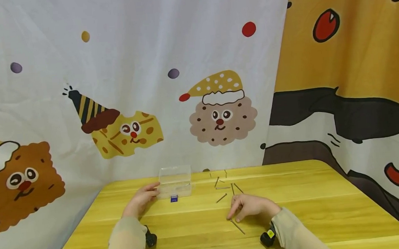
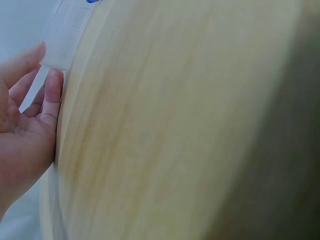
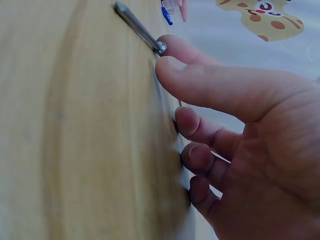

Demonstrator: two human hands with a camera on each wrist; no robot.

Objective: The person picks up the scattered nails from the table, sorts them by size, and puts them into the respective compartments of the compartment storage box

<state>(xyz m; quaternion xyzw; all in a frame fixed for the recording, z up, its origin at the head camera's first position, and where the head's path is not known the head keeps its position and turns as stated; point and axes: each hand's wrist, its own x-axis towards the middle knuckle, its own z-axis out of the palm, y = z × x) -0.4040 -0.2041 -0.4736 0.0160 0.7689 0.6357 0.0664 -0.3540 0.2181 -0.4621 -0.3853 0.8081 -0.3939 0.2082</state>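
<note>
Left hand [image 1: 145, 197] pinches one clear box [image 1: 166, 194]; right hand [image 1: 248, 206] touches one screw [image 1: 238, 227], pinch unconfirmed; five other long screws [image 1: 223, 187] lie beyond.

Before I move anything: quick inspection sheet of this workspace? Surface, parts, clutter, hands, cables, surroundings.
Surface: table with yellow wood grain.
Job's things: clear box, lid raised, blue latch at its front; loose screws scattered right of it.
Clutter: nothing seen beyond those parts.
Left hand: thumb and fingers at the box's left end.
Right hand: thumb and index finger at the head of the nearest screw; can't tell whether it is lifted.
Cables: nothing seen.
Surroundings: white cartoon-print cloth behind, orange-and-dark printed cloth to the right.
</note>
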